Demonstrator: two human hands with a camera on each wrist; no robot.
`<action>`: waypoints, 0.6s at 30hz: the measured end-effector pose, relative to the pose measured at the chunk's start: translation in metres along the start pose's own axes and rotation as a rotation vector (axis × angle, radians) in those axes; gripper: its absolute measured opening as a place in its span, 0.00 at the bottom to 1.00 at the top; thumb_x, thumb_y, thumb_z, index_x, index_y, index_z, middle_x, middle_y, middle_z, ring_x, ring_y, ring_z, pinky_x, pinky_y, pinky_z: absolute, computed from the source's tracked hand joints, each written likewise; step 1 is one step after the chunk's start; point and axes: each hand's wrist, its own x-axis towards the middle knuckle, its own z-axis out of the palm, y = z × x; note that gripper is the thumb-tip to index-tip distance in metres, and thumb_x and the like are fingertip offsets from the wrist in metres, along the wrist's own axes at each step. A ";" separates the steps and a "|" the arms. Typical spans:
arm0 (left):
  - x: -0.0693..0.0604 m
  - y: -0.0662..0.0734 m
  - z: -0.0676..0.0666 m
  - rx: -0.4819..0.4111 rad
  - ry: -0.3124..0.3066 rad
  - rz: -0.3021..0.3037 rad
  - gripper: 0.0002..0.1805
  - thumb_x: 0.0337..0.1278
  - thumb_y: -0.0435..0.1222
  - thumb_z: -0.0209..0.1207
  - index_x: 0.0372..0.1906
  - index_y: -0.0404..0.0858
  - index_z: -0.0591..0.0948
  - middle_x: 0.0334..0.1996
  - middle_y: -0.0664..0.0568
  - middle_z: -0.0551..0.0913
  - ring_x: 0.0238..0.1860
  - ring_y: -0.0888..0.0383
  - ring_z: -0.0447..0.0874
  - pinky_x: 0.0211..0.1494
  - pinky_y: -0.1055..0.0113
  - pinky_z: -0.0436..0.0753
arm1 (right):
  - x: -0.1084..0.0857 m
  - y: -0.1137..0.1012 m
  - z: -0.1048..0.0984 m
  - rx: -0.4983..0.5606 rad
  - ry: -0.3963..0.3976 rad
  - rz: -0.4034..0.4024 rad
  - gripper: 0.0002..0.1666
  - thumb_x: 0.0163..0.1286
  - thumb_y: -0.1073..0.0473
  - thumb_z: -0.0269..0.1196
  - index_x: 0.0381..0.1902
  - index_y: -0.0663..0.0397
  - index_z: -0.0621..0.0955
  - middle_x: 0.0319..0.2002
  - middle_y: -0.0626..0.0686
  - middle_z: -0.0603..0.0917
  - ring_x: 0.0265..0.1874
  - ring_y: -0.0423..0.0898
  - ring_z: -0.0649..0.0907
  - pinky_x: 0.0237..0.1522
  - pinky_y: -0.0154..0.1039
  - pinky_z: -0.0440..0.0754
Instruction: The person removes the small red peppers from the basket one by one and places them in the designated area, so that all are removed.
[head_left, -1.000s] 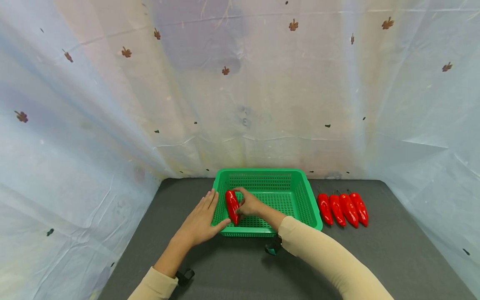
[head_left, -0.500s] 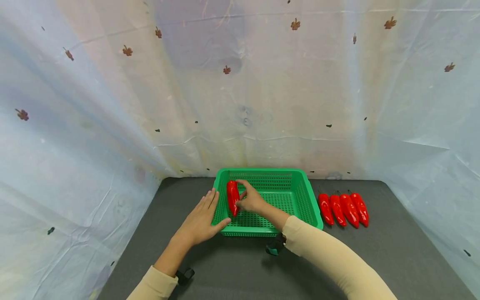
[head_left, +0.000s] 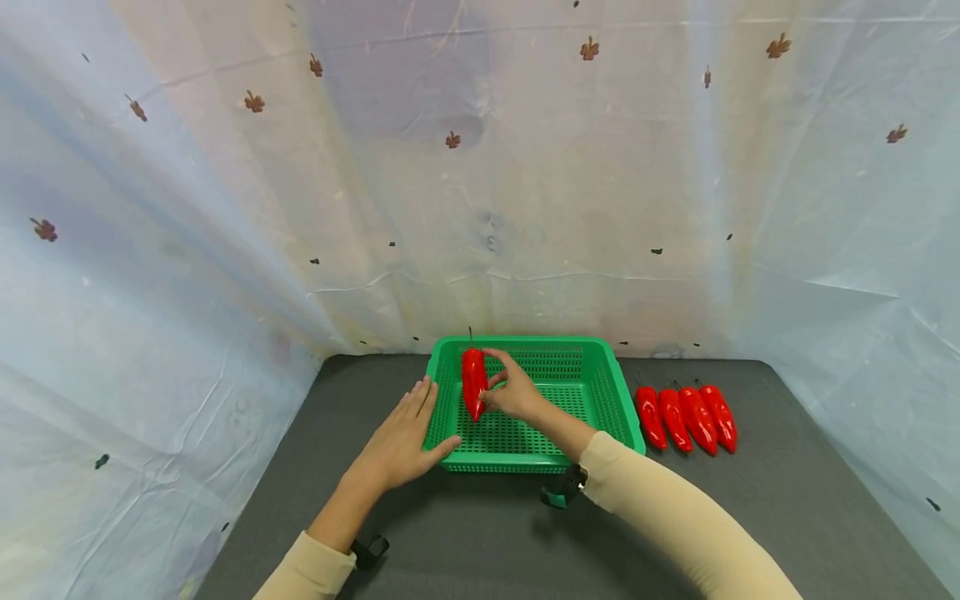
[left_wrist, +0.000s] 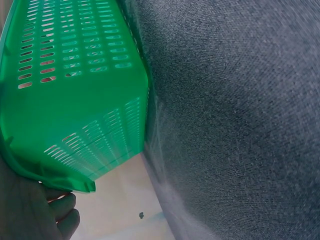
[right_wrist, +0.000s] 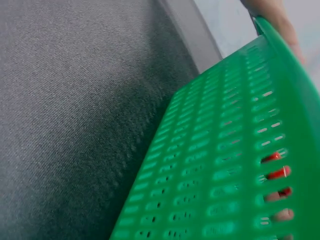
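A long red chili pepper with a thin stem stands tilted inside the left part of the green plastic basket. My right hand reaches over the front rim and pinches the pepper from its right side between thumb and fingers. My left hand rests at the basket's left rim, fingers straight and thumb over the front corner. The left wrist view has the left hand dark against the basket's rim. Through the slots in the right wrist view, bits of the red pepper show; the right hand is mostly hidden there.
Several more red chili peppers lie side by side on the dark grey table, right of the basket. A pale plastic sheet with leaf prints hangs behind the table and along its sides.
My right hand has lifted the pepper up and slightly to the right and away, from low in the basket's left side. The left hand and the basket have stayed put.
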 end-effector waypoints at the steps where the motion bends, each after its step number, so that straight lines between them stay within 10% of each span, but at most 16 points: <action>1: 0.000 0.000 0.000 -0.001 -0.003 -0.001 0.59 0.74 0.73 0.45 0.88 0.34 0.44 0.88 0.40 0.40 0.88 0.44 0.40 0.88 0.46 0.48 | -0.001 -0.001 -0.002 0.002 0.006 0.001 0.50 0.69 0.81 0.66 0.83 0.50 0.64 0.53 0.74 0.78 0.39 0.63 0.91 0.46 0.63 0.91; 18: 0.000 0.000 0.001 -0.007 0.012 -0.002 0.59 0.74 0.72 0.48 0.88 0.33 0.45 0.88 0.39 0.41 0.88 0.43 0.42 0.88 0.47 0.49 | -0.016 -0.004 -0.053 0.116 0.074 0.007 0.53 0.70 0.79 0.67 0.86 0.47 0.61 0.52 0.70 0.78 0.43 0.60 0.91 0.45 0.54 0.93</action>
